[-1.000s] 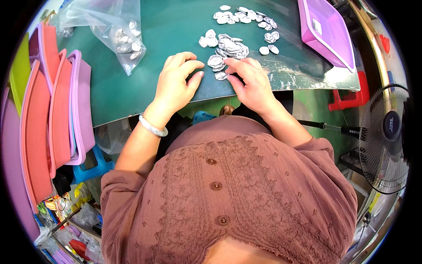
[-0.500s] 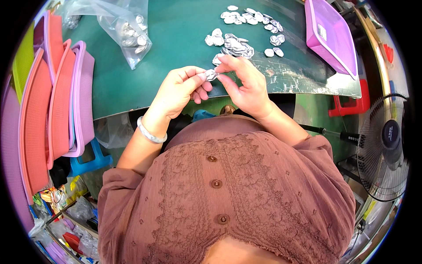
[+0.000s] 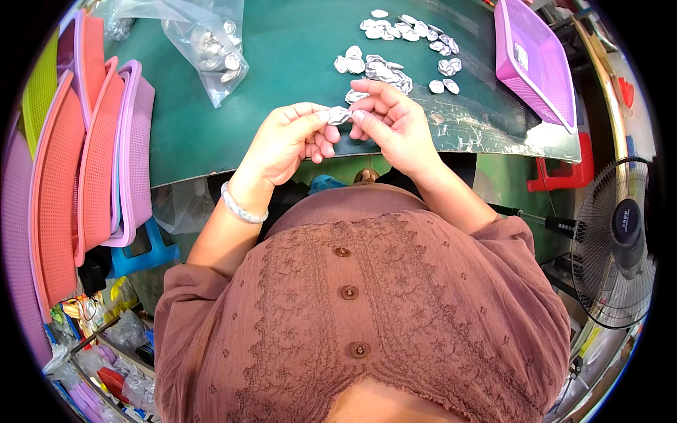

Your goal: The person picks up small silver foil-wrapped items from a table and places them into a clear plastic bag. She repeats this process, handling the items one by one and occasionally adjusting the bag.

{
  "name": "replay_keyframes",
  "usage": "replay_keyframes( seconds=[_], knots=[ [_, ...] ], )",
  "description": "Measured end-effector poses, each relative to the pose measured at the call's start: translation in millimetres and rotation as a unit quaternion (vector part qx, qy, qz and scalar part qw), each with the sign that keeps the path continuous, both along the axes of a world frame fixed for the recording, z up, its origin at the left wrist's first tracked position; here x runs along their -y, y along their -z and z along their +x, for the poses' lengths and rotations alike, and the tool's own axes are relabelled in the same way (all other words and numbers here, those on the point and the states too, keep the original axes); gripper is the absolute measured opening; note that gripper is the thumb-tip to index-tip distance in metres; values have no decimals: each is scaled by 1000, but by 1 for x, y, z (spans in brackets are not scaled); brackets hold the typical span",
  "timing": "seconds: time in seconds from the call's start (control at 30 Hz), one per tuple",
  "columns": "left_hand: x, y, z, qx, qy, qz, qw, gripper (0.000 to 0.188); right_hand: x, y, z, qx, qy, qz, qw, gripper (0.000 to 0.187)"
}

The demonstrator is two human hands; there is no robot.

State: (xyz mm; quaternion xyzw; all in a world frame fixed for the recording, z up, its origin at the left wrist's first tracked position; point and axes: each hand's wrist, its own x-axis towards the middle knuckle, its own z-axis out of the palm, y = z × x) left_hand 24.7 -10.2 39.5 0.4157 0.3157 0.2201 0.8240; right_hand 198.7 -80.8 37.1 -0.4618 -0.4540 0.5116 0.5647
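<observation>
A small silvery-white oval piece [image 3: 339, 115] with a wavy, petal-like surface is held just above the table's near edge. My left hand [image 3: 293, 139] pinches its left end between thumb and forefinger, the other fingers curled below. At the right end, the thumb and a finger of my right hand [image 3: 397, 128] close on the piece's tip; the forefinger is raised above it. Just beyond my hands lies a pile of similar silvery pieces [image 3: 384, 72], with one loose piece [image 3: 355, 96] next to my right fingers.
More silvery pieces [image 3: 405, 29] are scattered farther back on the green table [image 3: 289, 49]. A clear plastic bag [image 3: 215, 60] of them lies at left. A purple basket [image 3: 537, 63] stands at right; stacked baskets [image 3: 56, 190] crowd the left. A fan [image 3: 624, 233] and a red stool [image 3: 564, 173] are at right.
The right forefinger has lifted off the piece, and the right thumb has shifted up toward its end. My left hand keeps its pinch. The whole view has shifted slightly.
</observation>
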Motion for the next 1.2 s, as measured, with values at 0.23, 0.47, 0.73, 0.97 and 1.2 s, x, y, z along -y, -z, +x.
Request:
replay_keyframes(
  seconds=[0.23, 0.47, 0.73, 0.97, 1.2],
  knots=[
    [0, 0, 0, 1, -21, -17, 1000, 19, -5, 1, 1, -18, -3, -9, 1000, 35],
    [0, -1, 0, -7, -19, -12, 1000, 20, -4, 4, 2, -31, -6, -9, 999, 38],
    [2, 0, 1, -2, -21, -1, 1000, 19, -2, 7, 2, -30, -9, 4, 999, 35],
    [4, -1, 1, -10, -23, 10, 1000, 19, 1, 8, 3, -32, -12, 12, 999, 36],
    [5, -1, 2, -9, -26, 12, 1000, 19, 0, 8, 3, -30, -13, 16, 999, 35]
  ],
)
